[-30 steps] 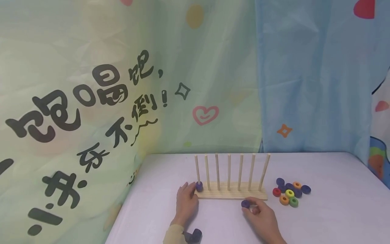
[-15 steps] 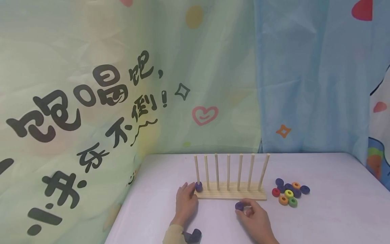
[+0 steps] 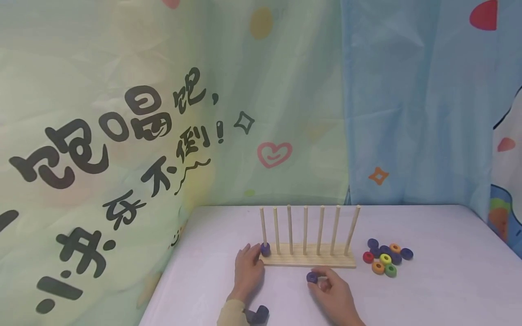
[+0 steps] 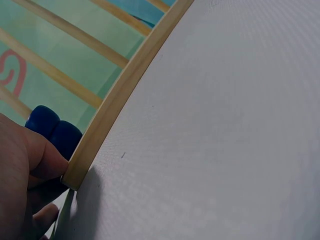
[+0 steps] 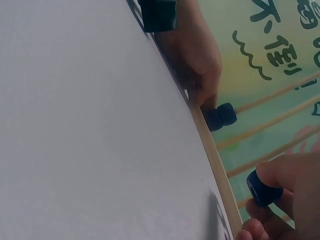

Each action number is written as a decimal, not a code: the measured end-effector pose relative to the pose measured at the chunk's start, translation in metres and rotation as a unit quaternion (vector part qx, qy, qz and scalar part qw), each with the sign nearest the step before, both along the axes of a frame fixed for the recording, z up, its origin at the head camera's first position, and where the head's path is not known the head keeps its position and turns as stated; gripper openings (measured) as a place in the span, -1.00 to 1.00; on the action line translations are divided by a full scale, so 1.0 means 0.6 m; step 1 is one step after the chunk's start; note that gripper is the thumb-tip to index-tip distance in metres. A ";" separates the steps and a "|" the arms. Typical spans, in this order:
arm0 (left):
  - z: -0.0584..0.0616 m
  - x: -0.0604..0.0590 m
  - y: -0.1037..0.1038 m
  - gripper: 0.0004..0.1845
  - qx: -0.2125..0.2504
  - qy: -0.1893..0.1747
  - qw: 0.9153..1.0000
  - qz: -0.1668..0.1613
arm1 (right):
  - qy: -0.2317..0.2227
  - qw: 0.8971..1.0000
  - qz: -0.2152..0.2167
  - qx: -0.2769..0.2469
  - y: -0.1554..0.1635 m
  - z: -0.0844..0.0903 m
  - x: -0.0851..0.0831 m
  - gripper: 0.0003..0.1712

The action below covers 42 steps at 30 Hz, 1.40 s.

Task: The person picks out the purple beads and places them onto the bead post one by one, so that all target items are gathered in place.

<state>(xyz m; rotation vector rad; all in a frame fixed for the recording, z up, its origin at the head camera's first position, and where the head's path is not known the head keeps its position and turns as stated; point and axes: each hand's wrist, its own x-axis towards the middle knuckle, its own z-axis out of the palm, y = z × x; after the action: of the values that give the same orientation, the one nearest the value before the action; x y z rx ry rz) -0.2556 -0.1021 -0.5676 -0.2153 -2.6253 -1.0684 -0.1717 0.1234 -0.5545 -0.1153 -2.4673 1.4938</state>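
Right hand (image 3: 333,294) pinching a purple ring (image 3: 311,277) just near of the peg rack (image 3: 308,260), left hand (image 3: 248,270) fingers seemingly relaxed, steadying the rack's left end on the desk (image 3: 428,290).

Curtain (image 3: 122,136): "跑唱吧, 不倒!"

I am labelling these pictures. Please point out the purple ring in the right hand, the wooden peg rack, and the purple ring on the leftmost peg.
purple ring in the right hand (image 3: 311,277), head view, its top face.
wooden peg rack (image 3: 310,260), head view, its base board.
purple ring on the leftmost peg (image 3: 266,248), head view, its side.
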 end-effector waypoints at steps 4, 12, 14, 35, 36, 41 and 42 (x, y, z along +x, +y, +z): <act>0.002 0.001 0.000 -0.53 0.002 0.002 1.000 0.001 | -0.003 1.000 0.000 -0.006 -0.008 0.002 -0.001 -0.60; -0.002 -0.001 0.000 -0.52 0.006 -0.008 1.000 0.005 | 0.007 1.000 0.016 -0.004 -0.025 0.009 -0.006 -0.60; -0.005 -0.002 0.000 -0.52 0.007 -0.009 1.000 0.005 | 0.000 1.000 0.020 -0.003 -0.030 0.014 -0.007 -0.60; 0.000 0.000 0.000 -0.54 -0.004 0.016 1.000 -0.006 | 0.051 0.997 0.065 -0.008 -0.057 0.039 -0.033 -0.64; 0.000 0.000 0.000 -0.55 -0.005 0.018 1.000 -0.006 | 0.061 0.996 0.068 -0.010 -0.057 0.041 -0.034 -0.64; 0.002 0.000 -0.001 -0.55 -0.008 0.017 1.000 -0.005 | 0.098 0.992 0.078 0.003 -0.058 0.046 -0.041 -0.65; 0.002 0.001 -0.001 -0.55 -0.006 0.015 1.000 -0.005 | 0.101 0.992 0.079 0.007 -0.058 0.047 -0.042 -0.65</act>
<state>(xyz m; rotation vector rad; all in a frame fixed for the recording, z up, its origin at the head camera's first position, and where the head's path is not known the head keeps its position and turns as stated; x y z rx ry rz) -0.2553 -0.1025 -0.5666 -0.2458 -2.6079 -1.0440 -0.1969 0.0887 -0.5262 0.2284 -2.3696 1.4673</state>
